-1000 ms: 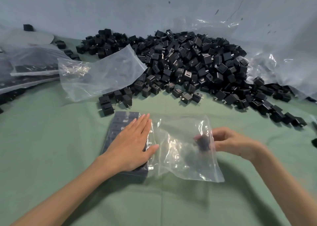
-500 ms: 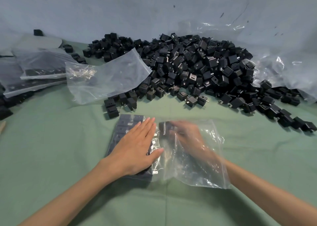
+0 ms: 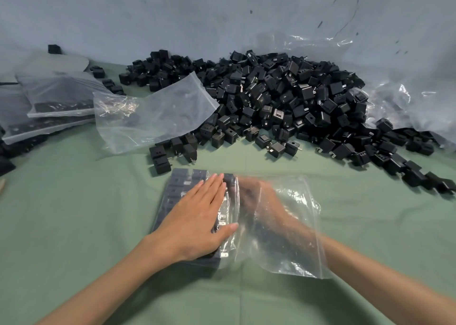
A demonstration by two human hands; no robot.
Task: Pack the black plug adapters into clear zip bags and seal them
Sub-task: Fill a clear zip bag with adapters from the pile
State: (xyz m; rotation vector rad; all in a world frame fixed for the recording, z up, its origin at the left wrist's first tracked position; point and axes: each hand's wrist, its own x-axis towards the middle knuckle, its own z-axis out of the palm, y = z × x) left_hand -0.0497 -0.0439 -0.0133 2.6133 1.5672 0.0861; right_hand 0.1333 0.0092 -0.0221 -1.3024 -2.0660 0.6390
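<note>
Black plug adapters (image 3: 283, 102) lie heaped across the far side of the green table (image 3: 74, 213), and we see more of them packed in rows inside the clear zip bag (image 3: 291, 245) lying flat near us. Our left hand (image 3: 197, 221) presses flat on them through the plastic, fingers straight. Our right hand (image 3: 256, 199) is inside the bag and blurred, so we cannot tell whether it holds anything.

Green tablecloth (image 3: 74, 226), pale blue wall (image 3: 172, 16), crumpled plastic sheeting (image 3: 407, 97)
</note>
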